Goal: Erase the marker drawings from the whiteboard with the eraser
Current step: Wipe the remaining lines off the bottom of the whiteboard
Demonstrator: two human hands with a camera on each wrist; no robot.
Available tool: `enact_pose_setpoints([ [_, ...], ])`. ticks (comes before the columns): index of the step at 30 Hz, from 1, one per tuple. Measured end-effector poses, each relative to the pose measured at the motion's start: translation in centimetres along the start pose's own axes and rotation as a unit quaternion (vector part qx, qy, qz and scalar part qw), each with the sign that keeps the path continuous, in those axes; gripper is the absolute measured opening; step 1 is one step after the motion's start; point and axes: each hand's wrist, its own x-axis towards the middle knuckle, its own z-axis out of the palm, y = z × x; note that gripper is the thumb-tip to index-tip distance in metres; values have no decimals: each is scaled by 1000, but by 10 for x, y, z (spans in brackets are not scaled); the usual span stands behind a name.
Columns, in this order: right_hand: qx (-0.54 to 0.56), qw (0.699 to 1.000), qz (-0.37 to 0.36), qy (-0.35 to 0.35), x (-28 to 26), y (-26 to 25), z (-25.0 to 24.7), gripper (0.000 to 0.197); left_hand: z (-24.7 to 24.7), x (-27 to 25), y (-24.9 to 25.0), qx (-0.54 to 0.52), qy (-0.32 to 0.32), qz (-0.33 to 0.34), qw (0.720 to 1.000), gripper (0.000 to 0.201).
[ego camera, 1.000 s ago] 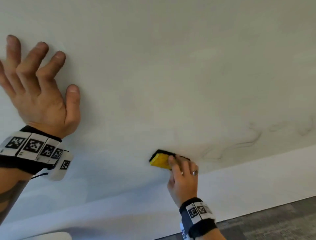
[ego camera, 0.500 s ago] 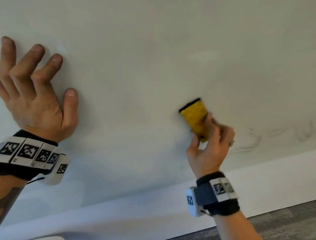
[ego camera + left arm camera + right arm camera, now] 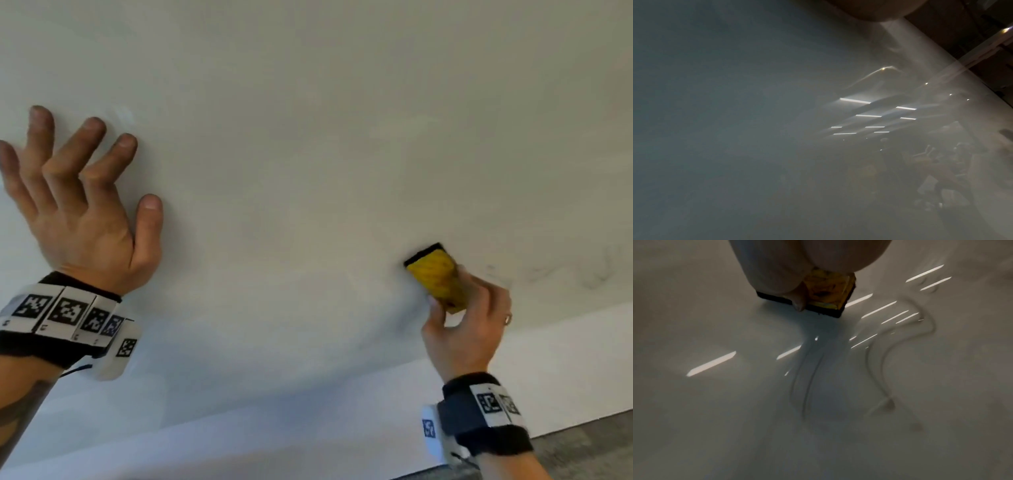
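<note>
Low in the right of the head view, nearest the camera, the right hand [image 3: 469,329] pinches the one yellow eraser [image 3: 436,277] between thumb and fingers, its dark felt edge pressed flat to the whiteboard [image 3: 325,120]. At the left of the frame the left hand [image 3: 82,209] rests against the same board with fingers spread wide and holding nothing (it looks like a brace, though how hard it leans cannot be told). Each wrist carries a black band with printed markers, so two bands, two hands, one eraser.

Beyond the eraser, toward the right edge of the frame, faint grey marker smudges [image 3: 596,277] lie on the board just above its lower border. The right wrist view shows more: thin curving marker lines [image 3: 890,353] trail across the glossy surface ahead of the felt, too blurred to count exactly.

Judging by this, most of the board's upper and left area already looks clean, and what is left is the ghosted strokes at the lower right, so the job seems well advanced but not finished.
</note>
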Motion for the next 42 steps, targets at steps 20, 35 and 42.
enact_pose_setpoints([
  [20, 22, 989, 106, -96, -70, -35, 9, 55, 7, -4, -9, -8, -43, -30, 999, 70],
  [35, 68, 936, -331, -96, 31, -194, 69, 44, -8, 4, 19, 60, 44, 31, 997, 51],
  [42, -56, 893, -380, -234, -88, -33, 48, 49, -9, 6, 20, 54, 52, 39, 996, 50],
])
